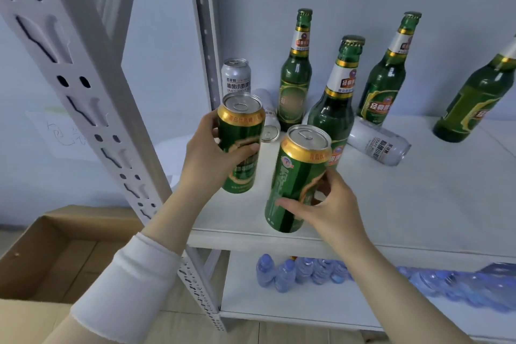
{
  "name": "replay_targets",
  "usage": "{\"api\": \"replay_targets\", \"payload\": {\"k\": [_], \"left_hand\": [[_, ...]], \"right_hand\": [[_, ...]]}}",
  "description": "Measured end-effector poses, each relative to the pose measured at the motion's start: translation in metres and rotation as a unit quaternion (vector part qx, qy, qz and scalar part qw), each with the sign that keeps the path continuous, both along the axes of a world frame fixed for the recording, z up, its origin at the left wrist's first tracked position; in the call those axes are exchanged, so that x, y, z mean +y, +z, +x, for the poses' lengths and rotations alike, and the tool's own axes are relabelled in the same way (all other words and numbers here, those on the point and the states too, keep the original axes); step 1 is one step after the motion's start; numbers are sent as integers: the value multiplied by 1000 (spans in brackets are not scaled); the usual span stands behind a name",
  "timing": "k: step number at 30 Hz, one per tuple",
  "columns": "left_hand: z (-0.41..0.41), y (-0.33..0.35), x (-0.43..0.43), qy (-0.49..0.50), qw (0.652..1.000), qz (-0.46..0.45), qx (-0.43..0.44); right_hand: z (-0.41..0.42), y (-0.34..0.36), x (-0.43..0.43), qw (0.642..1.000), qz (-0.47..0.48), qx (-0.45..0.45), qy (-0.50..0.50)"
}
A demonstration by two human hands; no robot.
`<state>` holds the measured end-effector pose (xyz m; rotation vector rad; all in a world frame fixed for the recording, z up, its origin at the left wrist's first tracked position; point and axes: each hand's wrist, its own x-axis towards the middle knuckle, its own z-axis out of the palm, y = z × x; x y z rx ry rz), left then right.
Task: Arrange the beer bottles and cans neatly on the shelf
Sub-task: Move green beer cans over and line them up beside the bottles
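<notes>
Left hand [208, 153] gripped a green can [241, 145]; right hand [332, 204] gripped another green can [297, 179], tilted, over the shelf [418, 198] front edge; green bottles [296, 75] stood behind; two white cans [378, 142] lay toppled.

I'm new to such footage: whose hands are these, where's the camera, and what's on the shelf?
No machine here: a person wears one camera on the head, looking down at their own hands. The left hand holds a green beer can, the right hand a second green beer can. On the white shelf stand four green beer bottles and one white can; two more white cans lie on their sides. The lower shelf holds water bottles.
</notes>
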<state>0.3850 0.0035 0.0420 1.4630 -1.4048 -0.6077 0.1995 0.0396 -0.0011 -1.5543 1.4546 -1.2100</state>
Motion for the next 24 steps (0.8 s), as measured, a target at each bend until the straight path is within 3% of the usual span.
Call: {"api": "replay_targets", "payload": {"k": [8, 24], "left_hand": [[-70, 77, 53, -62, 991, -102, -57], [-423, 89, 86, -237, 966, -98, -42]], "right_hand": [[-105, 17, 41, 993, 16, -92, -67], [-444, 16, 141, 961, -3, -150, -233]]}}
